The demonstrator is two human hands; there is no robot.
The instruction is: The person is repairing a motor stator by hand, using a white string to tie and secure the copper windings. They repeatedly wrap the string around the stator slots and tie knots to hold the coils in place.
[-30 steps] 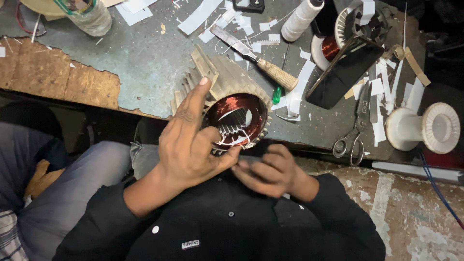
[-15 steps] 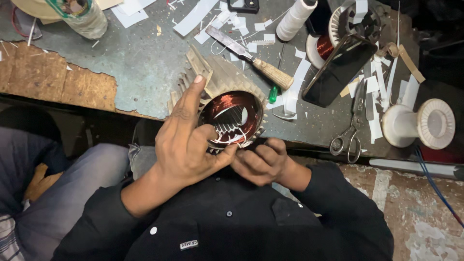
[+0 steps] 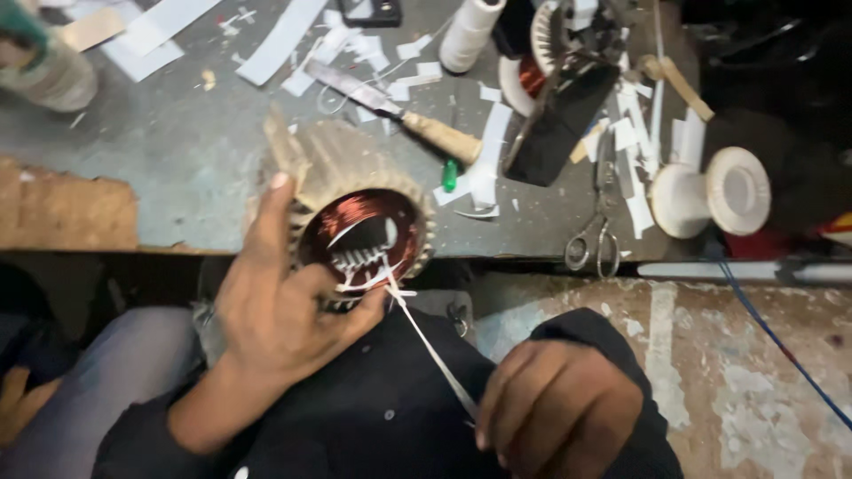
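L hand (image 3: 284, 328) grips stator (image 3: 359, 235) w/ fingers curled; R hand (image 3: 559, 417) fingers pinched shut on white tape (image 3: 430, 346). Risk: hard tug could snap tape or nick copper windings.

My stator (image 3: 359, 232): copper-red windings | tape (image 3: 432, 349) from it: white | bench (image 3: 177, 124) beneath: grey | my sleeve (image 3: 390, 408): black

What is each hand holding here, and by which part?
The left hand grips the motor stator by its near rim, thumb by the copper winding. The right hand pinches the lower end of a white strip running taut up to the winding.
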